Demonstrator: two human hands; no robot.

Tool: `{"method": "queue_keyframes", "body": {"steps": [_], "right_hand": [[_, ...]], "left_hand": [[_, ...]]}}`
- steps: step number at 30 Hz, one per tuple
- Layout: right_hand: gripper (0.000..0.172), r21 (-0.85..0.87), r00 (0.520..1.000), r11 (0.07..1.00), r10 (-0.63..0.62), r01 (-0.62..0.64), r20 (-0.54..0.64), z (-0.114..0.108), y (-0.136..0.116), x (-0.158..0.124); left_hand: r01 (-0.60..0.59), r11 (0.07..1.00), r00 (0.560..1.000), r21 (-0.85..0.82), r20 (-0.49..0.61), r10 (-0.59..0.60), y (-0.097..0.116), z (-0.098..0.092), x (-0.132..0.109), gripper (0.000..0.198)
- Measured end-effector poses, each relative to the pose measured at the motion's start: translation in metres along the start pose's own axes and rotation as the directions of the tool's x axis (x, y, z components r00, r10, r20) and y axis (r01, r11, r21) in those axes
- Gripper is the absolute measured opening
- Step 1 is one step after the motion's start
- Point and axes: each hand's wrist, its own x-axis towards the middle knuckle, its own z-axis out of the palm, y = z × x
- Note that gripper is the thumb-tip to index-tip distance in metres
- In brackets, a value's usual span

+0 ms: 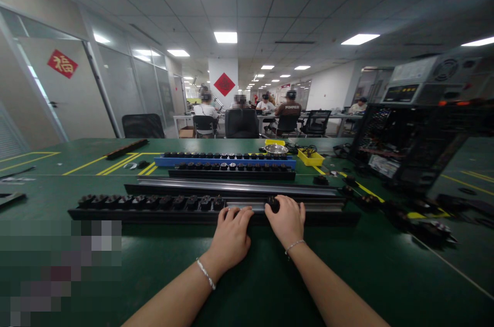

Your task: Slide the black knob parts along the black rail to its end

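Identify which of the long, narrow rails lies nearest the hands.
The frontmost long black rail: the left hand and right hand reach over it; the others lie farther back.

福 on red door sign [63, 64], seemingly "PUMPKIN" on brown shirt [288, 111]

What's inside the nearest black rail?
Black parts line its left side; a metal strip shows to their right, where the right hand holds another part. Whatever lies beneath them is covered.
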Motion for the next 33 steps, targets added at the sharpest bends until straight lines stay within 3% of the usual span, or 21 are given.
{"method": "queue_keyframes", "body": {"steps": [33], "right_hand": [[0.029, -0.046, 0.998, 0.999, 0.018, -0.021, -0.066, -0.005, 0.018, 0.007]], "left_hand": [[-0.018, 1.000, 1.000, 0.001, -0.017, 0.018, -0.004, 0.002, 0.000, 0.055]]}}
